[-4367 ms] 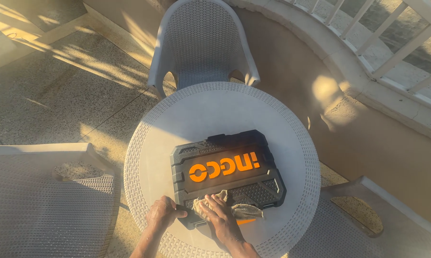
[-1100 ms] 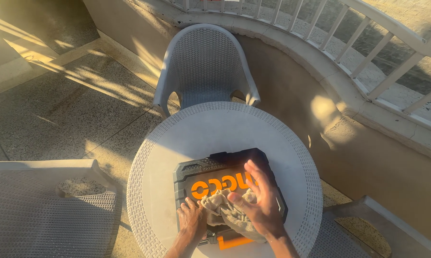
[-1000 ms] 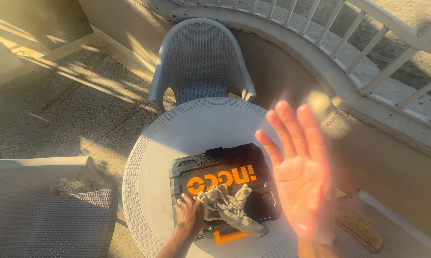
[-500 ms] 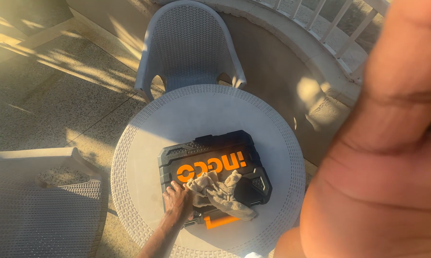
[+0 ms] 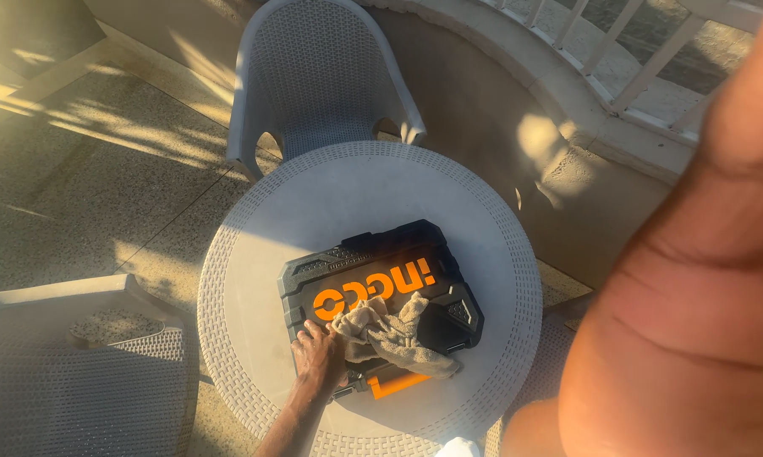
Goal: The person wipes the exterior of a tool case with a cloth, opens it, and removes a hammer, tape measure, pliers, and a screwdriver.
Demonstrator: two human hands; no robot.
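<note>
A black tool case with orange lettering lies flat on a round white table. A crumpled beige cloth lies on the near part of the case lid. My left hand rests on the case's near left corner, fingers touching the edge of the cloth. My right hand is raised very close to the camera; it fills the right side of the view as a blur, so its fingers cannot be made out. Nothing is seen in it.
A white plastic chair stands at the far side of the table, and another at the near left. A low curved wall with a white railing runs along the right. The floor is speckled stone with sunlit patches.
My right hand has left the cloth and risen toward the camera until it blocks the right of the view. My left hand stays on the case. The cloth lies where it was dropped.
</note>
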